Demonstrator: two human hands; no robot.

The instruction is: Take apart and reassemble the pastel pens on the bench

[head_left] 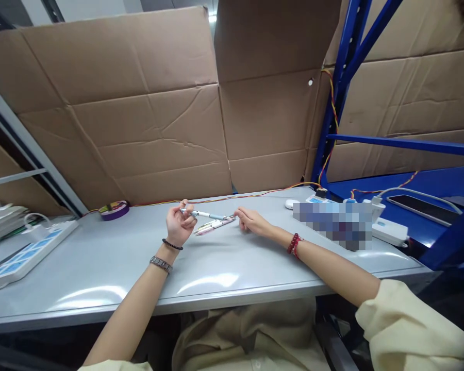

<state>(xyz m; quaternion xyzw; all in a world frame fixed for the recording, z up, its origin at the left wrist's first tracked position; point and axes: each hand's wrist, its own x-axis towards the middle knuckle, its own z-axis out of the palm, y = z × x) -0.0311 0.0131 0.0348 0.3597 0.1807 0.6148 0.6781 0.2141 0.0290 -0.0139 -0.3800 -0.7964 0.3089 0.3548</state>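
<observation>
My left hand (pixel 181 223) is closed around a light blue and white pen (pixel 206 214), whose front end points right. My right hand (pixel 251 220) is just beyond that end, thumb and forefinger pinched together; what they hold, if anything, is too small to name. Below the held pen, a few white and pink pens (pixel 213 226) lie close together on the grey table (pixel 216 268). Their right ends reach almost to my right fingers.
A purple-edged tape roll (pixel 115 209) sits at the back left. Power strips stand on the left (pixel 31 252) and right (pixel 390 231). A white earbud case (pixel 292 204) lies beside a blurred-out patch. A phone (pixel 423 208) rests on the blue shelf. Cardboard (pixel 158 118) walls the back.
</observation>
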